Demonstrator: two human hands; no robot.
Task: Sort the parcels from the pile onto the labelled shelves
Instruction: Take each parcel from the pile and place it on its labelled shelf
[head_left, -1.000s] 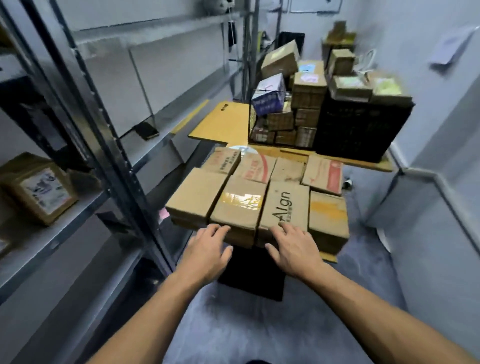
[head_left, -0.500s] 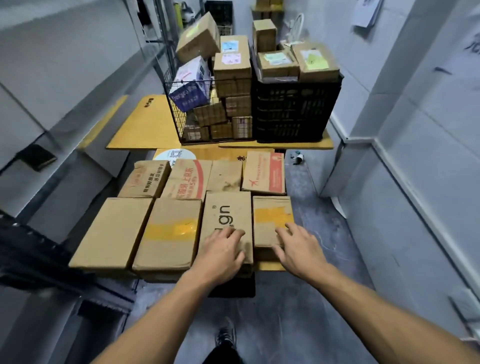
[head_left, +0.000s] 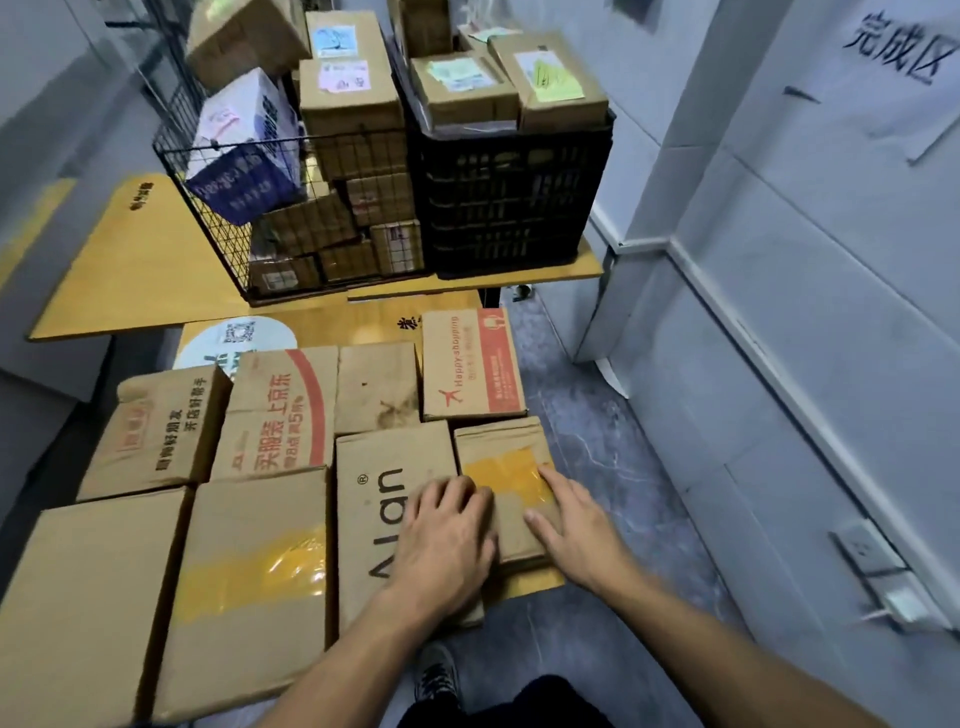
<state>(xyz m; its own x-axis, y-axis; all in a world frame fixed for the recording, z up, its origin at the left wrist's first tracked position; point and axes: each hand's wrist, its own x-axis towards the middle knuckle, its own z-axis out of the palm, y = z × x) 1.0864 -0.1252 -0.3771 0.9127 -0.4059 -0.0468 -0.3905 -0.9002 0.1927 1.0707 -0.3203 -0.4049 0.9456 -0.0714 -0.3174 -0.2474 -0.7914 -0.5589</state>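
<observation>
Down at the near right corner of the pile, both hands are on the small parcel with yellow tape (head_left: 506, 462). It lies flat on the low wooden board (head_left: 530, 579), touching the tall "Align" box (head_left: 382, 499) on its left and sitting just in front of the "Happy shopping" box (head_left: 470, 364).

The left hand (head_left: 447, 540) rests across the seam between the Align box and the taped parcel, fingers bent over the parcel's left edge. Whether they have hold of that edge I cannot tell. The right hand (head_left: 576, 535) lies on the parcel's right side with its forefinger stretched straight along the yellow tape and its thumb flat on the top — touching, not clasping. The parcel sits level on the board between the two hands.

To the left, a bigger box with yellow tape (head_left: 249, 571) lies flat beside the Align box. Farther back, on a yellow table (head_left: 130, 270), stand a wire basket (head_left: 218, 223) and a black crate (head_left: 509, 208) side by side, both heaped with parcels. A paper sign (head_left: 904, 57) hangs on the wall at right.
</observation>
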